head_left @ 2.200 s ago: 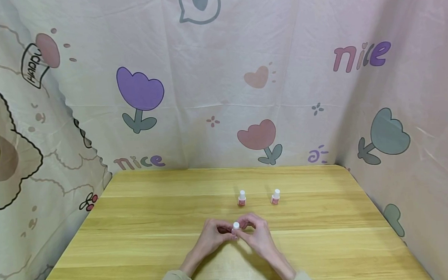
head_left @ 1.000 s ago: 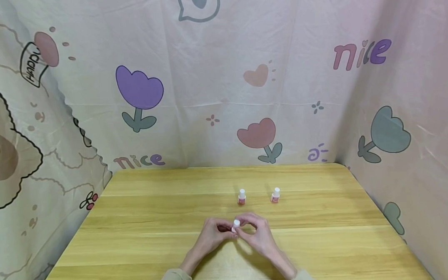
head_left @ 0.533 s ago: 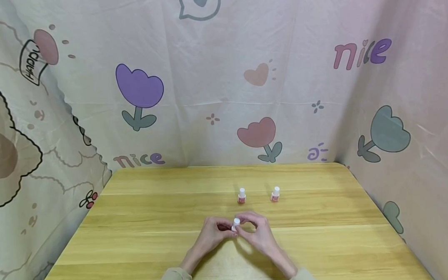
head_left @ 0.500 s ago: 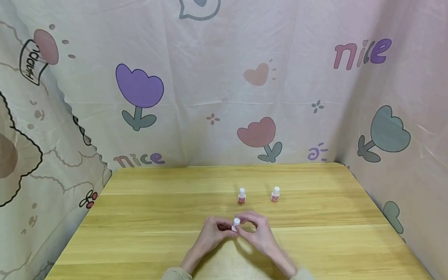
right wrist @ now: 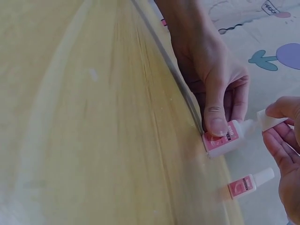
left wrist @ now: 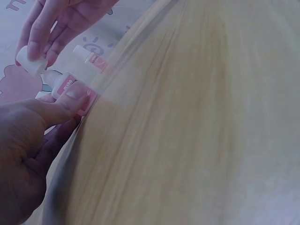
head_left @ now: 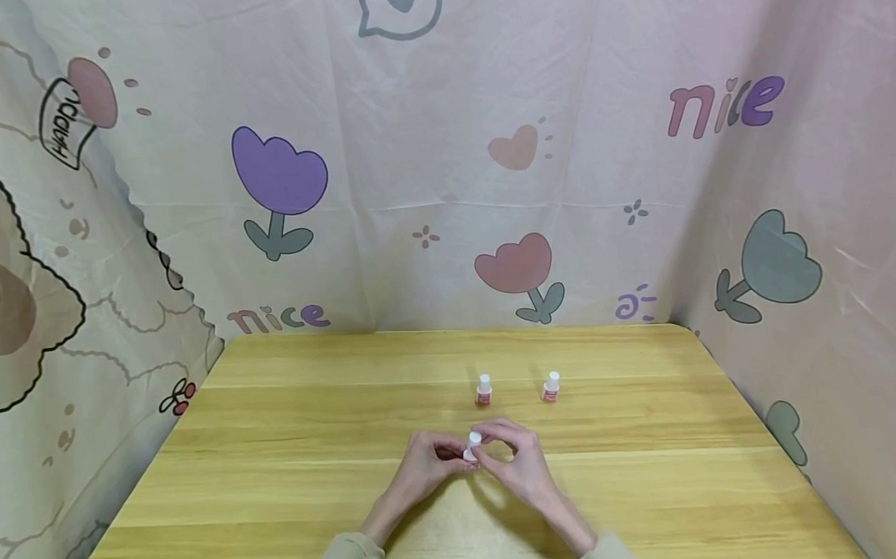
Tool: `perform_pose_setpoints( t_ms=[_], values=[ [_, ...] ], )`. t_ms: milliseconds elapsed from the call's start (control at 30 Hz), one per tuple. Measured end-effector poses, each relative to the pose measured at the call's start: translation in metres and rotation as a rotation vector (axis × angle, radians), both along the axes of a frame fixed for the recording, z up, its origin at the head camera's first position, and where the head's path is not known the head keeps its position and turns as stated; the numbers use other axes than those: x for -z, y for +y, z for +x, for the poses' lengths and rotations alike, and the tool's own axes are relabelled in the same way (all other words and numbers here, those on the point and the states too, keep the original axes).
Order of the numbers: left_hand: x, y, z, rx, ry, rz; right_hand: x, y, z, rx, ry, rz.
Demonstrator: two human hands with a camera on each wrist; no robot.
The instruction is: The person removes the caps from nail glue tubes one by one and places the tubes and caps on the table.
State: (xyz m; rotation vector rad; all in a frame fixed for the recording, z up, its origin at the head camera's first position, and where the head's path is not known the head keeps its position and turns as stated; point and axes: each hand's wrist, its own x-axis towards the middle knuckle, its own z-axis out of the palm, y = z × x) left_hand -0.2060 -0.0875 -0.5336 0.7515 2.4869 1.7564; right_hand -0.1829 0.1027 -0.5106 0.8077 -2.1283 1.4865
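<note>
My left hand [head_left: 424,466] holds a small white bottle with a pink label [left wrist: 69,85] between thumb and fingers, low at the tabletop. Its white cap [left wrist: 31,61] is pinched by the thumb and fingers of my right hand [head_left: 522,470]. In both wrist views the cap sits just off the end of the pale, narrow neck [right wrist: 249,125]; whether a tip inside still touches it I cannot tell. From the head view the fingers hide most of the bottle.
Two similar capped bottles stand upright farther back on the wooden table [head_left: 312,435]: one bottle [head_left: 484,390] behind my hands, another bottle [head_left: 550,388] to its right. A patterned cloth [head_left: 414,189] hangs behind the table and at both sides.
The cap has risen slightly with my right hand, away from the bottle. My left hand keeps its hold in about the same place. The two standing bottles have not moved.
</note>
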Motion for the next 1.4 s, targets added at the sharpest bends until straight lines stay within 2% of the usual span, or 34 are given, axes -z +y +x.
perform_pose_setpoints(
  t_ms=[233,400,700,1100,1267,1400],
  values=[
    [0.0007,-0.0005,0.0009,-0.002,0.034,-0.004,-0.0049,-0.0011,0.0022,-0.008,0.026,-0.027],
    [0.0006,-0.0009,0.0011,0.000,0.051,-0.001,-0.0042,-0.0010,0.0020,-0.028,-0.005,-0.068],
    [0.0000,-0.0001,0.0008,-0.007,0.015,0.005,-0.0013,0.0013,0.0007,-0.045,-0.058,-0.160],
    [-0.0024,0.0008,0.0018,-0.009,-0.019,0.002,-0.0002,0.0035,-0.0012,-0.129,-0.092,-0.329],
    [-0.0022,0.0007,0.0020,-0.010,-0.020,-0.003,0.0018,0.0045,-0.0015,-0.129,-0.120,-0.368],
    [-0.0018,0.0005,0.0020,-0.006,-0.028,0.006,0.0013,0.0055,-0.0002,-0.099,-0.187,-0.401]
  ],
)
